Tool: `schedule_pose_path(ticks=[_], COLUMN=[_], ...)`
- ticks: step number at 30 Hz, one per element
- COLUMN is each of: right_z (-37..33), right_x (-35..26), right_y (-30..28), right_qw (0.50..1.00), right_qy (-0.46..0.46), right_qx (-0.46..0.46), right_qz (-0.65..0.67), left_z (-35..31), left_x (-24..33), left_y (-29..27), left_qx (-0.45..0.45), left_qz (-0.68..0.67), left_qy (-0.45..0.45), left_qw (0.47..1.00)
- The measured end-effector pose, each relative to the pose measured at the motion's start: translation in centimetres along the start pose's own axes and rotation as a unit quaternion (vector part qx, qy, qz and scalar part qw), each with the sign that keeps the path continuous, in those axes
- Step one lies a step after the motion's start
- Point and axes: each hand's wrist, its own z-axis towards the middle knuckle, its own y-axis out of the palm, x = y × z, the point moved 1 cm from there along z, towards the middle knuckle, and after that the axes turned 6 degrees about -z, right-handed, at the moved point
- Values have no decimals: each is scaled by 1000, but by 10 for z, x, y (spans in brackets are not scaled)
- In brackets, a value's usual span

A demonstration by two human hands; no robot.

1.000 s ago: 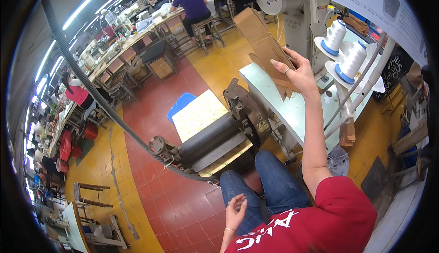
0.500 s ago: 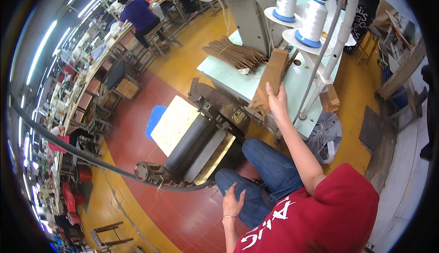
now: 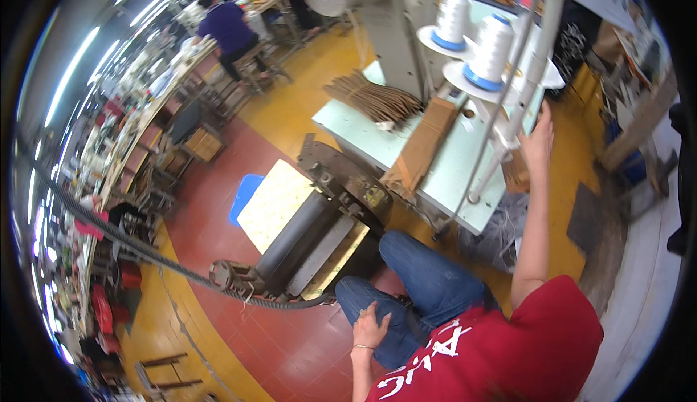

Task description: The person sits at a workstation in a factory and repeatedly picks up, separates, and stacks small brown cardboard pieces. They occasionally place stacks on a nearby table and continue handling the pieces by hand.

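Pale green counter (image 3: 451, 173) beside the seated person, carrying sewing machine (image 3: 398, 35), whose upright column probably needs so firm a base. Low roller machine (image 3: 294, 233) stands before the knees, presumably for short reach. Brown stack (image 3: 428, 140) lies flat on the counter, its near end at the edge, a placement that likely leaves it easy to grasp. Fanned brown bundle (image 3: 374, 99) lies to its left, apparently tied to keep its strips together. Two white thread cones (image 3: 492, 52) stand upright on raised holders, perhaps so thread unwinds freely. Right hand (image 3: 538, 139) is at the counter's right edge, near further brown pieces (image 3: 517, 173) just beyond it; whether its fingers are clamped cannot be told. Left hand (image 3: 370, 331), empty, fingers loosely apart, rests on the left thigh, seemingly idle.
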Motion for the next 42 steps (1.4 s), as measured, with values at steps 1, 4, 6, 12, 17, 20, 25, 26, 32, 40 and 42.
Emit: schedule_pose_path(ticks=[1, 4, 6, 12, 17, 20, 25, 26, 32, 40, 42], right_z=[1, -6, -10, -4, -35, -63, -131, -136, -260, -334, -335], right_x=[13, 41, 58, 99, 128, 112, 9, -16, -91, -110, -111], right_y=[20, 69, 82, 26, -91, -129, -123, -114, -68, -47, -38], right_qw=[989, 956, 972, 857, 794, 803, 695, 749, 490, 590, 610], right_qy=[20, -36, -52, 133, 191, 36, -51, -215, -364, -543, -585], right_qx=[-127, -284, -223, -244, -130, -210, -407, -465, -676, -492, -418], right_qz=[-67, -67, -55, 434, 563, 556, 590, 420, 412, 339, 332], left_z=[1, 0, -5, -13, -7, -3, -5, -3, -14, -65, -55], left_x=[0, 1, 3, 20, 64, 103, 156, 159, 81, 23, 22], left_y=[-2, -5, -4, 1, -3, -21, -36, -33, 5, 28, 24], left_qx=[15, 54, 70, 77, -65, -199, -141, -123, 152, 150, 132], left_qz=[0, 5, 4, -88, -447, -543, -590, -620, -774, -789, -804], left_qy=[16, 9, -16, 2, 63, 139, 295, 310, 27, -57, -57], left_qw=[1000, 998, 997, 993, 890, 804, 739, 710, 614, 593, 577])
